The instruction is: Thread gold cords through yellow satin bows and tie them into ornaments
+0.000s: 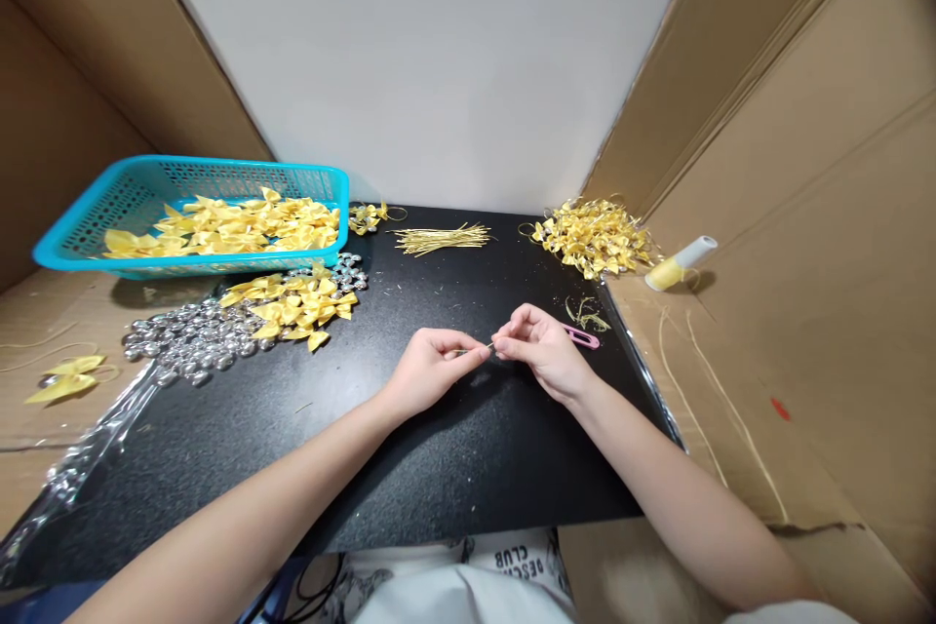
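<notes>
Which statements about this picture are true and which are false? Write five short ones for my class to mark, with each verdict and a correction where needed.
1. The blue basket holds yellow bows. True.
2. All the silver beads lie inside the basket. False: the beads lie outside it, on the black table.
3. The left hand and right hand are close together at the fingertips, with a thin strand between the left fingers. True.
4. The pink tool lies beside the left hand. False: the pink tool is beside the right hand, partly hidden by it.
5. A bundle of gold ties lies on the table beyond the hands. True.
</notes>
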A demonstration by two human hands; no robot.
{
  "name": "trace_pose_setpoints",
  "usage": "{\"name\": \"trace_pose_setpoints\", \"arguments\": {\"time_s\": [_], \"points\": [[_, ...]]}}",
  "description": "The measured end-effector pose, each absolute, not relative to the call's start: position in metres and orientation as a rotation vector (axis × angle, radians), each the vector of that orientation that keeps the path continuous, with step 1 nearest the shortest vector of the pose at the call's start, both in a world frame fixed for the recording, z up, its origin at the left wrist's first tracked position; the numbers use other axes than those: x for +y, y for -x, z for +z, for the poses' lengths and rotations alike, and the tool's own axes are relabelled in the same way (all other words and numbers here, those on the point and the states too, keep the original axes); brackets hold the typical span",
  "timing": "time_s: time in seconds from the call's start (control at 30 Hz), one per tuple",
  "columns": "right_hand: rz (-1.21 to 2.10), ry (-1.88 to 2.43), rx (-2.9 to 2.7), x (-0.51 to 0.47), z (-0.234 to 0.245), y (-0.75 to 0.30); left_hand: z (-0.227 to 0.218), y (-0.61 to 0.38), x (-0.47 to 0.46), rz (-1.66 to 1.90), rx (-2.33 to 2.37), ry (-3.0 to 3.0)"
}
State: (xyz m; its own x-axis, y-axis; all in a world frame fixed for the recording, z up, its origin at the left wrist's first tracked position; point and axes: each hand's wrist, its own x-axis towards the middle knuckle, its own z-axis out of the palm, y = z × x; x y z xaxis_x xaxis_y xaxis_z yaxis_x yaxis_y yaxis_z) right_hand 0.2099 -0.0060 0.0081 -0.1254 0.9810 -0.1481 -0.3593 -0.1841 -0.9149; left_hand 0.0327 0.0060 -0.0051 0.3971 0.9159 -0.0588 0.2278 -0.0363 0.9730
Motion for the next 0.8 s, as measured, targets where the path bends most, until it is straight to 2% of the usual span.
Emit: {"name": "trace_pose_setpoints", "arguments": {"time_s": [0.8], "points": [[1.619,0.954,-0.815,-0.0029,0.0073,-0.2136,-0.0069,-0.0331,0.0060,0.794,1.049,-1.449]]}}
